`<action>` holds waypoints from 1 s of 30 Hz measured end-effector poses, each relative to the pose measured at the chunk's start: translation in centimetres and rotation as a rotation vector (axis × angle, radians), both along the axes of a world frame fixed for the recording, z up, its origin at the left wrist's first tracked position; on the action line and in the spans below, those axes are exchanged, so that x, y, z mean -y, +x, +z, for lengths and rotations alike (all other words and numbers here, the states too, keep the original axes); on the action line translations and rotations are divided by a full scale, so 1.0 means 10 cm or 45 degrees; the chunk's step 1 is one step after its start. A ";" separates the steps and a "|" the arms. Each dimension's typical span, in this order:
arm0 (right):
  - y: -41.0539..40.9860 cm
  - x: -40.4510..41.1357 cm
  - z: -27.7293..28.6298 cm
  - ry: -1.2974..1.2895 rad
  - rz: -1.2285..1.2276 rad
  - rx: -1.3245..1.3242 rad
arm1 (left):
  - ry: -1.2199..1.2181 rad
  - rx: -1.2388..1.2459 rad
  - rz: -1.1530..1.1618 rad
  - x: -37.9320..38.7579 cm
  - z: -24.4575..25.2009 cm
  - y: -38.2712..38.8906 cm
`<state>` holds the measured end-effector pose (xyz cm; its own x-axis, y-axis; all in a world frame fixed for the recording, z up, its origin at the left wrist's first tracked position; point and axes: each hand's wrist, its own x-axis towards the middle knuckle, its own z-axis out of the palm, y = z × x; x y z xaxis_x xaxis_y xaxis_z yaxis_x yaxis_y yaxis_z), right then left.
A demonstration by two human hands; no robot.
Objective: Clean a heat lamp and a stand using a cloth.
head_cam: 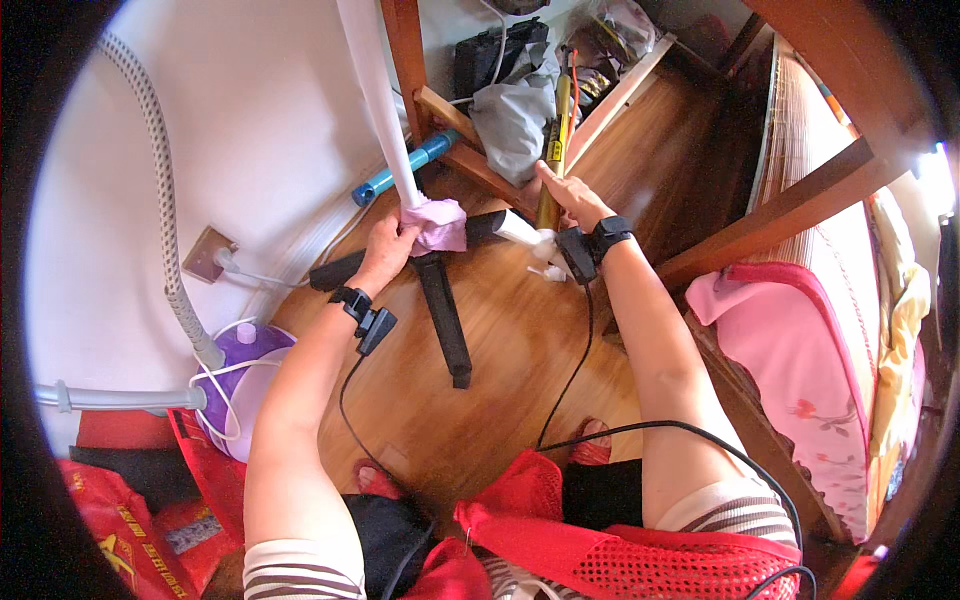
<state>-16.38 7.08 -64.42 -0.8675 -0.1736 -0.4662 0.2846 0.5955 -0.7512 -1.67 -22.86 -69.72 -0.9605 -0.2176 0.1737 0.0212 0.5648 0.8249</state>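
Note:
A pink cloth (439,225) is bunched around the lower end of a white upright pole (386,112), and my left hand (390,244) grips it there. Black stand legs (444,322) spread on the wooden floor below. My right hand (570,191) is raised with its fingers extended beside a gold-coloured tube (556,150); whether it touches the tube is unclear. Just below that hand lie a white cylindrical object (514,225) and crumpled white pieces (551,270). A blue tube (405,169) lies behind the pole, near the wall.
A purple garment steamer base (251,345) with a hose (161,150) stands at left, near a wall socket (210,255). Red bags (135,517) lie lower left. Wooden furniture beams (772,202) and a bed with pink fabric (787,337) border the right. A grey bag (514,127) sits behind.

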 end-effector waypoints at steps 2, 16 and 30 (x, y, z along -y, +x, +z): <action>0.17 0.05 0.17 -0.041 0.018 0.034 | -0.041 -0.004 0.015 0.06 -0.03 0.03; 0.42 0.00 0.31 -1.131 -0.058 0.264 | 0.003 0.058 -0.046 0.04 0.09 0.05; 0.30 0.22 1.03 -1.592 -0.220 -0.064 | 0.160 0.000 -0.125 0.02 0.04 0.06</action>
<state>-13.35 4.87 -54.11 -0.9347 -0.3540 -0.0318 0.2427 -0.5701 -0.7849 -1.08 -23.07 -69.31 -0.9783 -0.1425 0.1507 0.0711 0.4522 0.8891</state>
